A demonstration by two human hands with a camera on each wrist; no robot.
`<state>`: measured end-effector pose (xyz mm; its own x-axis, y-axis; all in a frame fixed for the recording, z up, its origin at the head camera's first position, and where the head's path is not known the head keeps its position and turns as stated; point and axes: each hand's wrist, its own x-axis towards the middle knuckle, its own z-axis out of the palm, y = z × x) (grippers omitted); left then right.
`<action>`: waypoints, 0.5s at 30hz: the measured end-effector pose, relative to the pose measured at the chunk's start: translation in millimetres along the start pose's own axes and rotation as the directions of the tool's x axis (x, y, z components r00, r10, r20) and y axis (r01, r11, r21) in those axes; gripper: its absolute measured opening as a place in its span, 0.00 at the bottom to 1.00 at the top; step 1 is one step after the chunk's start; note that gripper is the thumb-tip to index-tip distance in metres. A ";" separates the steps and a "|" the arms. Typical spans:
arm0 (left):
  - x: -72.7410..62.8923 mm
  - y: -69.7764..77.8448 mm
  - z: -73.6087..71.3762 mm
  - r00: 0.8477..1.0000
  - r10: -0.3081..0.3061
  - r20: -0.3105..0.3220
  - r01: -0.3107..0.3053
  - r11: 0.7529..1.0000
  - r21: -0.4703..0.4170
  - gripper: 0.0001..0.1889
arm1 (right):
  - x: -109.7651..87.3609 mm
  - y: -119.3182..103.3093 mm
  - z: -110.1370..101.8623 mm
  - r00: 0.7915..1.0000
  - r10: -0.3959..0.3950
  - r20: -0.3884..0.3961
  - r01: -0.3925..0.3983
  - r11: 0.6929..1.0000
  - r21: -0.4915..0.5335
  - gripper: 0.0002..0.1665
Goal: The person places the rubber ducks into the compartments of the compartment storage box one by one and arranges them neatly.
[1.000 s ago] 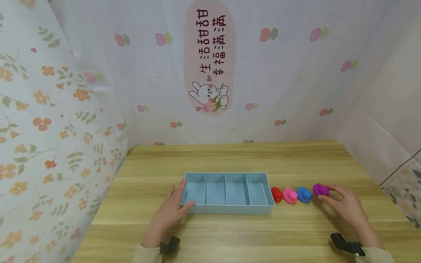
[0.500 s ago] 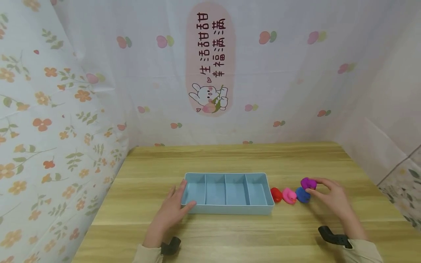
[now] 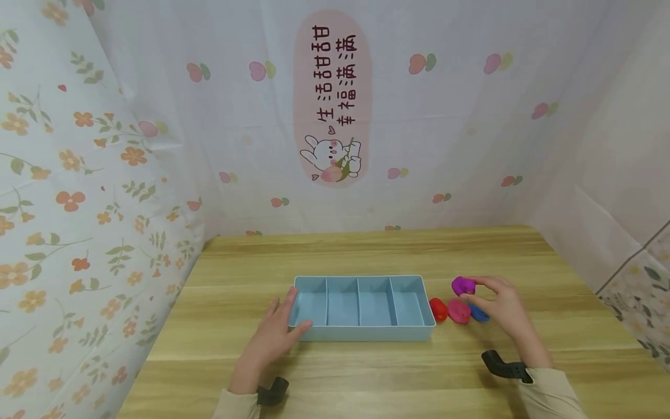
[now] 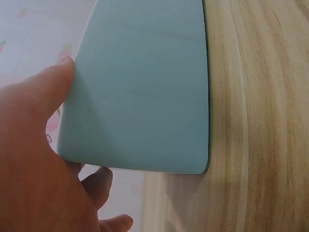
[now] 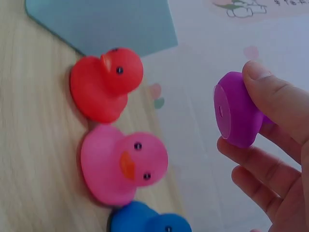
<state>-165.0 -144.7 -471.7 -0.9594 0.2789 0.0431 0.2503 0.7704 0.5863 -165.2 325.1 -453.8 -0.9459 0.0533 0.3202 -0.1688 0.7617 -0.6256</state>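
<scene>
Nearer the person than the shallow light-blue plastic tray [image 3: 363,333] with four compartments, a beige sleeve [image 3: 237,404] and a black wrist mount [image 3: 272,391] lie on the light wood-grain desk's [image 3: 366,378] left side. At the tray's left end, the left hand [image 3: 269,334] rests with fingers spread and relaxed, its thumb on the near rim, gripping nothing. To the tray's right, a red rubber duck [image 3: 438,309] sits just beside its end, then a pink rubber duck [image 3: 459,311], then a blue rubber duck [image 3: 478,313], closely lined up. Beyond that row, right of the tray, the right hand [image 3: 502,302] pinches a purple rubber duck [image 3: 463,286] between thumb and fingers, raised and tilted. Behind the tray hangs a white printed cloth [image 3: 445,128].
</scene>
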 end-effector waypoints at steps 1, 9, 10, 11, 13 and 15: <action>0.0 0.2 0.0 1.000 -0.001 0.001 0.001 1.000 0.001 0.44 | 0.6 -1.3 0.7 1.000 -0.002 0.005 0.002 1.000 0.006 0.26; -1.1 2.6 -1.4 1.000 -0.004 0.002 0.004 1.000 0.007 0.43 | 8.5 -18.1 9.5 1.000 -0.022 0.018 0.021 0.999 0.039 0.25; -1.5 3.0 -1.8 1.000 -0.002 0.001 0.002 1.000 0.008 0.43 | 9.5 -20.6 10.6 1.000 -0.025 0.019 0.024 0.999 0.040 0.25; -1.8 3.3 -2.1 1.000 0.000 -0.001 0.000 1.000 0.007 0.43 | 10.4 -22.5 11.8 0.999 -0.024 0.021 0.023 0.999 0.043 0.25; -2.0 3.5 -2.4 1.000 0.003 -0.003 -0.003 1.000 0.004 0.43 | 11.9 -26.0 14.5 0.999 -0.025 0.026 0.024 0.998 0.055 0.26; -1.8 3.3 -2.0 1.000 -0.001 -0.002 0.001 1.000 0.004 0.43 | 12.9 -28.6 17.5 0.999 -0.031 0.029 0.029 0.998 0.060 0.26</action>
<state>-162.7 -143.8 -468.2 -0.9598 0.2773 0.0443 0.2502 0.7729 0.5831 -177.4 292.7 -444.2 -0.9478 0.0107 0.3187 -0.2130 0.7225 -0.6577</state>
